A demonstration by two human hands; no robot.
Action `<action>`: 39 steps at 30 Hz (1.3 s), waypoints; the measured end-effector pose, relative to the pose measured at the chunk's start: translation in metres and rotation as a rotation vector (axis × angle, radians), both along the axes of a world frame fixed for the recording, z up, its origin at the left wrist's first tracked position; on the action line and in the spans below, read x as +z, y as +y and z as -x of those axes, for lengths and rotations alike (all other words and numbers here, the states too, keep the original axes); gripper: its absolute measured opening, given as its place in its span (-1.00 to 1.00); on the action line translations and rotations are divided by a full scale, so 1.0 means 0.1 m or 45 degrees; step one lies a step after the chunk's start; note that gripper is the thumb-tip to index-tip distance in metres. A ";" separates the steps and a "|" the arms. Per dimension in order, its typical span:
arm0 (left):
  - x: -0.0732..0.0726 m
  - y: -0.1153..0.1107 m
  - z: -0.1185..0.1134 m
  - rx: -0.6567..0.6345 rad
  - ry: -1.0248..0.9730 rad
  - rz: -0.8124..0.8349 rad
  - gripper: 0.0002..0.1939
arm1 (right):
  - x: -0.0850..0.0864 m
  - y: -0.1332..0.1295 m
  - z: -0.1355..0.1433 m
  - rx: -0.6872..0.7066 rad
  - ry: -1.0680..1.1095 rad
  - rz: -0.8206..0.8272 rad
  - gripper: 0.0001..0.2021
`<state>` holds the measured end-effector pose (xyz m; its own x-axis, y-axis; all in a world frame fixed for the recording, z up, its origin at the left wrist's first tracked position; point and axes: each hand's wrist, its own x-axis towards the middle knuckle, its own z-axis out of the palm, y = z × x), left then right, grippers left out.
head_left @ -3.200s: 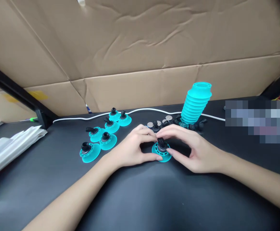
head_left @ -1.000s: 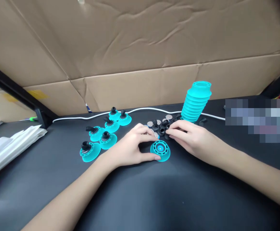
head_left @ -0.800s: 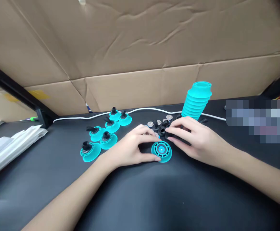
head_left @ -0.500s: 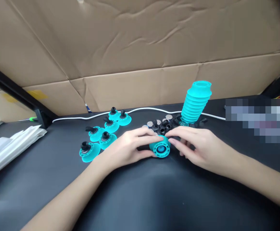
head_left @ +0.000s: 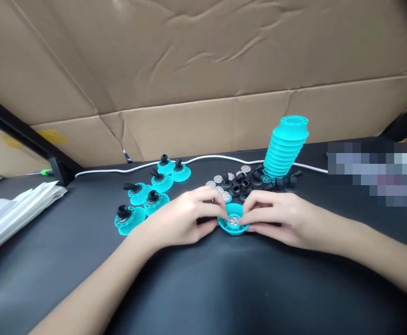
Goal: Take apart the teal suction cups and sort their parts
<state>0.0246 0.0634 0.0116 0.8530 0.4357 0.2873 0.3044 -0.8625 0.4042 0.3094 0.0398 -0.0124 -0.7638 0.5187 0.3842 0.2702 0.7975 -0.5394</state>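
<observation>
A turquoise cup [head_left: 234, 230] is between my two hands, its wide mouth facing up, with a silvery perforated disc [head_left: 234, 221] inside. My left hand [head_left: 193, 214] grips the cup's left rim, fingertips reaching in beside the disc. From the right, my right hand [head_left: 282, 216] pinches the opposite rim, its index fingertip by the disc. Just behind lie several loose silvery discs [head_left: 218, 179] and a cluster of black fittings [head_left: 244, 184]. A tall, leaning stack of turquoise cups [head_left: 284, 146] rises behind my right hand.
Several turquoise cups with black fittings [head_left: 157, 201] sit left of centre on the dark table [head_left: 203, 288]. White packets [head_left: 22, 211] lie at the far left. A white cable [head_left: 210, 157] runs along the cardboard wall [head_left: 203, 125].
The held cup has turned from its narrow ringed end to its wide mouth, showing the disc inside. My right hand has closed in on its right rim; my left fingers now reach inside.
</observation>
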 end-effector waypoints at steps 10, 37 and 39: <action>-0.02 -0.06 -0.04 0.019 0.143 -0.223 -0.74 | -0.06 -0.03 0.01 -0.106 -0.200 -0.168 -0.73; 0.00 -0.11 -0.13 0.039 0.246 -0.332 -0.67 | -0.02 -0.07 0.07 -0.160 -0.317 -0.106 -0.71; 0.00 -0.09 -0.12 0.013 0.215 -0.348 -0.68 | -0.01 -0.08 0.07 -0.160 -0.312 -0.098 -0.71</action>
